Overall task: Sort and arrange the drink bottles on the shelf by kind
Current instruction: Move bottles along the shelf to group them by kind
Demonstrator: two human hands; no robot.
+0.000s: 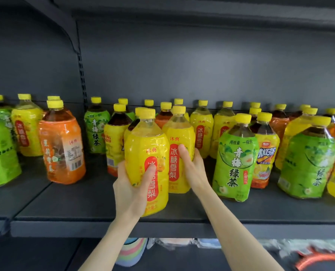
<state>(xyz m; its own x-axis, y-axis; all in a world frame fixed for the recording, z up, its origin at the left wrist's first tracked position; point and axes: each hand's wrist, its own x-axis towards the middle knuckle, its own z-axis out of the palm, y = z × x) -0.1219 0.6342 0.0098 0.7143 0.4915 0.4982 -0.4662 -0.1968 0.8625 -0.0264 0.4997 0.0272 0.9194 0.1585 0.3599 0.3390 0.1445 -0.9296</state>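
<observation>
Near the dark grey metal shelf's (104, 214) front edge, left hand (132, 189) fingers wrap one yellow-labelled plastic bottle of pale drink (147, 161); right hand (194, 169) fingers clasp another (177, 153) behind.

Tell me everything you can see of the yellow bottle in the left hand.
The front yellow bottle is clear plastic with a yellow screw cap, pale liquid at the neck and a glossy yellow wrap bearing a red panel of white characters and a small orange fruit figure. It looks upright, near the front edge of the dark shelf. The left hand grips its lower half, thumb across the label. A matching second yellow bottle, held by the right hand, stands close behind to its right.
</observation>
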